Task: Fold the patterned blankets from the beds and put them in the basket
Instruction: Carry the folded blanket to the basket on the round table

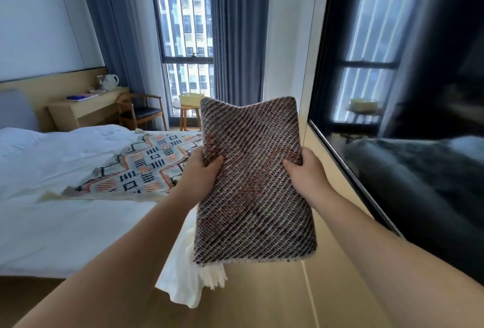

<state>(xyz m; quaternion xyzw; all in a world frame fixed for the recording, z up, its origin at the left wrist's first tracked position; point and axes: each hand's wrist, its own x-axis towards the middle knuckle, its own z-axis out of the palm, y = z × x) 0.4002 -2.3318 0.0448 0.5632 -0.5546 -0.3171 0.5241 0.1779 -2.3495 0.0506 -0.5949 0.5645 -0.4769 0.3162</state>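
Hands hold a folded blanket (251,183) out in front of the person, in the air between the bed (52,170) and the wall. The left hand (203,170) pinches its left edge, thumb lying on top and fingers curled underneath (hidden by the cloth). The right hand (305,170) grips the right edge the same way, thumb on the upper face, fingers out of sight below. The folded blanket is a thick brown-and-white diagonal weave, a tidy oblong with its long side pointing away from the person, and a white fringe (212,272) hangs from beneath its near end.

On the bed's white sheet a second blanket (146,167) lies spread flat, unfolded, with an orange, black and pale geometric pattern; its right part is hidden behind the left hand and the folded blanket.

The basket (191,99), pale yellow, stands on a small round table (187,115) by the window (183,26), well apart from both hands. Just left of it is a wooden chair (142,111) with a dark seat, then a desk (86,107) carrying a white kettle (111,82). Grey curtains (235,26) flank the window. A dark screen (406,91) on the right wall reflects the room.
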